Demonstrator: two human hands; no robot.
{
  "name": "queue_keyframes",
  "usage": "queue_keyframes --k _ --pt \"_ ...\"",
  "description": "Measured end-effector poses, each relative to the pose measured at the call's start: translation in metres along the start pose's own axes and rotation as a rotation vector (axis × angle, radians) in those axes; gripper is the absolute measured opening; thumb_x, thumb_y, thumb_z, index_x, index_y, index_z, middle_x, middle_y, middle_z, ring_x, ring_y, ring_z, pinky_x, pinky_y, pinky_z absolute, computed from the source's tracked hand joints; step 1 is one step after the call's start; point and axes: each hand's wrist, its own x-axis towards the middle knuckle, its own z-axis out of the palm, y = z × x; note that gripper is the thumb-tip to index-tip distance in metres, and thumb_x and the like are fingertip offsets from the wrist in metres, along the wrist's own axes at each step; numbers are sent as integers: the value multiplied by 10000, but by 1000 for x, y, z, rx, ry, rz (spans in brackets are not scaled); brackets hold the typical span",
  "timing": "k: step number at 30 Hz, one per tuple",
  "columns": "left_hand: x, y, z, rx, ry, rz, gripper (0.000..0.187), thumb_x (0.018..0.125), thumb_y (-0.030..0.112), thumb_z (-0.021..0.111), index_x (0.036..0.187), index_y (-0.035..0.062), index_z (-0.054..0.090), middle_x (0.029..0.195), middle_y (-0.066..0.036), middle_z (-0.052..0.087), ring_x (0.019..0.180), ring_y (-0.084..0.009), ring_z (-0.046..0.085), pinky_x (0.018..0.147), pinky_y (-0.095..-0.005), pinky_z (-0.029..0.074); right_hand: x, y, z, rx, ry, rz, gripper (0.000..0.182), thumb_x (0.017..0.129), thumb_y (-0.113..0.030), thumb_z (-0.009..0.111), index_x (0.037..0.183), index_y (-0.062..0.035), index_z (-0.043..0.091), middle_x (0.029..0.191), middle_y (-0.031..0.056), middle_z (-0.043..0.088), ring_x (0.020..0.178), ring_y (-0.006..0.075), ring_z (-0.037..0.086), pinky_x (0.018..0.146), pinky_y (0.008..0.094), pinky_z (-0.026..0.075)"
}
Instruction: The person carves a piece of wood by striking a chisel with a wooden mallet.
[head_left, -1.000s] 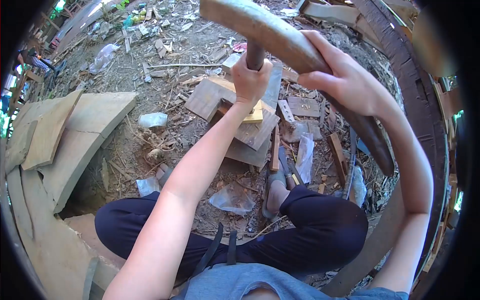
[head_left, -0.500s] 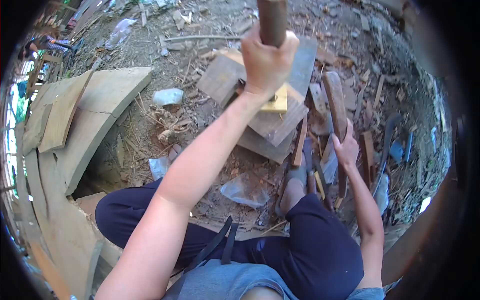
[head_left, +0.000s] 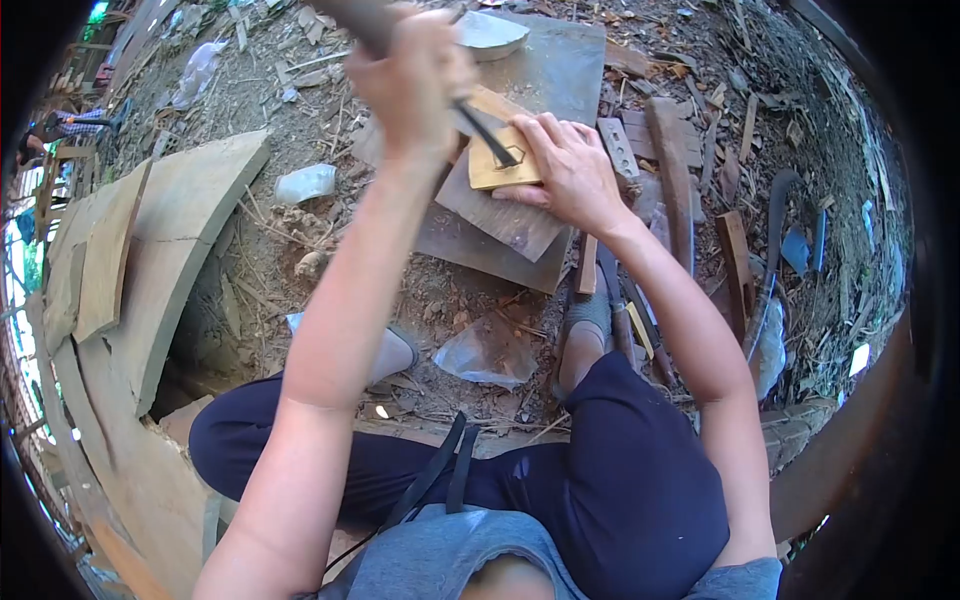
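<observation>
My left hand (head_left: 412, 85), blurred, is closed around the thick wooden handle (head_left: 352, 18) of a tool with a slim dark metal shaft (head_left: 486, 132), perhaps a chisel. The shaft slants down, its tip at a dark spot inside an angular outline on a small yellow wooden block (head_left: 488, 178). My right hand (head_left: 580, 175) grips this block from its right side, thumb along the near edge and fingers over the top. Beneath the block lie stacked flat boards (head_left: 520, 228). A long, thick wooden stick (head_left: 670, 170) lies right of my right hand.
Large curved wooden planks (head_left: 190, 240) lean at the left. Around my feet are a clear plastic bag (head_left: 485, 350), several tools and wood offcuts. A sickle-like curved blade (head_left: 775, 215) and a brown wood piece (head_left: 735, 260) lie right. A flat stone (head_left: 492, 35) rests at the back.
My right hand has let go of the thick wooden stick and moved left onto the yellow block. My left hand has shifted left, tilting the tool. The view has moved slightly.
</observation>
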Motion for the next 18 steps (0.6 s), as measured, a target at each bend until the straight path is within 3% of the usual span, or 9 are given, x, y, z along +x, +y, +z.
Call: queue_keyframes --k 3,6,9,14,16,18 --pt "5 -7 -61 -134 231 -137 160 872 78 581 794 108 445 669 20 446 517 -74 427 472 -269 377 1 -1 1 22 52 -6 831 735 -664 719 1313 -108 500 1138 83 580 1082 279 617 895 425 471" --pt "3 -26 -87 -284 543 -218 165 868 99 575 793 112 429 675 14 424 513 -90 404 480 -275 355 2 -3 -1 23 34 10 833 730 -655 727 1315 -107 500 1129 82 578 1058 277 620 869 418 485" --pt "6 -34 -91 -279 610 -211 168 864 101 570 783 117 424 672 10 428 504 -93 404 473 -272 344 2 -4 -1 28 54 6 828 726 -647 737 1309 -106 507 1119 78 579 1041 271 624 856 410 495" --pt "20 -11 -78 -192 508 -151 178 862 103 569 760 119 423 668 5 438 494 -93 399 463 -269 338 3 -6 -2 64 22 60 865 732 -595 780 1377 -95 493 1172 103 585 1054 327 627 886 432 499" --pt "26 12 -62 -109 279 29 183 866 110 572 755 115 426 663 1 435 490 -97 398 463 -274 339 0 -6 -1 70 19 67 866 730 -595 782 1376 -96 494 1173 104 586 1055 326 630 891 430 500" --pt "38 24 -55 -101 131 -1 194 873 138 573 752 110 424 648 -13 430 483 -105 403 459 -274 338 1 -5 1 100 15 79 860 735 -593 782 1385 -112 490 1188 104 583 1069 324 629 914 445 497"
